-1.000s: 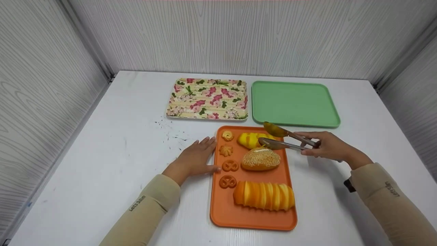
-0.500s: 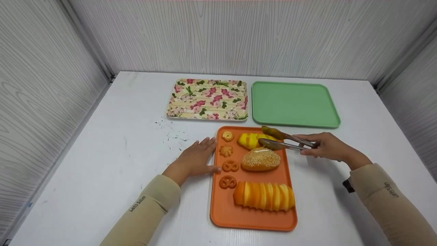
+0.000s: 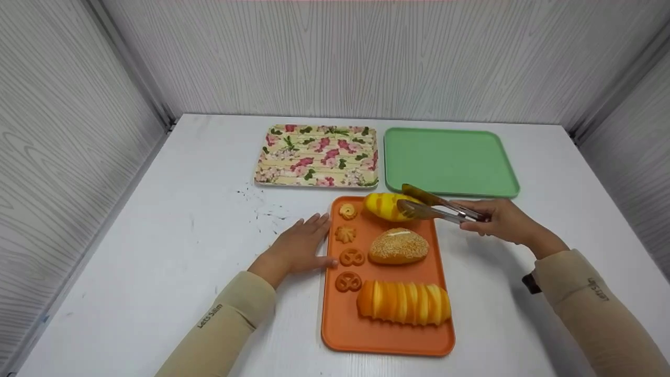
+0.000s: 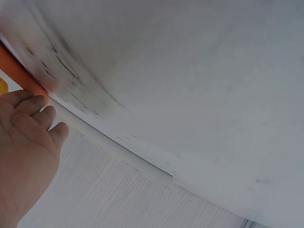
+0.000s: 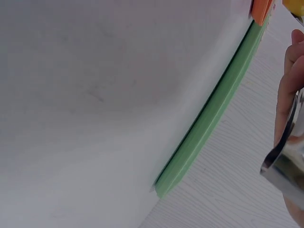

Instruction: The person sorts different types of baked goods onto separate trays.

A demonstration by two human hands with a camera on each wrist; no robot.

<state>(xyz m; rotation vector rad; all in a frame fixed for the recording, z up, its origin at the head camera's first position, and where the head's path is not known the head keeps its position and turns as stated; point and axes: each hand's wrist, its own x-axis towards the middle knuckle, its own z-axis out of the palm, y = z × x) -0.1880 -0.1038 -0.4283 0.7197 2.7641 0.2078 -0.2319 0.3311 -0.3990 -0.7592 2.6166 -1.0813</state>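
Observation:
My right hand (image 3: 502,222) grips a pair of metal tongs (image 3: 453,212) with amber-brown tips. The tips lie on either side of the right end of a yellow striped bread roll (image 3: 384,205), at the far end of the orange tray (image 3: 387,337). In the right wrist view the tongs' shiny metal end (image 5: 289,166) shows beside the fingers. My left hand (image 3: 296,246) lies with fingers extended against the tray's left edge, its thumb over the rim. A sesame-topped bun (image 3: 399,247) and a large ridged orange-yellow loaf (image 3: 404,302) sit nearer on the tray.
Down the tray's left side run two small cookies (image 3: 346,234) and two pretzels (image 3: 352,257). Behind it lie a flower-patterned tray (image 3: 316,157) and, to its right, a green tray (image 3: 450,162). Wood-grain panels (image 3: 345,57) wall the white table (image 3: 172,230) at the back and sides.
The tongs' tips have drawn closer about the yellow roll. Tongs and roll have shifted away from the sesame bun, toward the far rim. My left hand stays at the tray edge.

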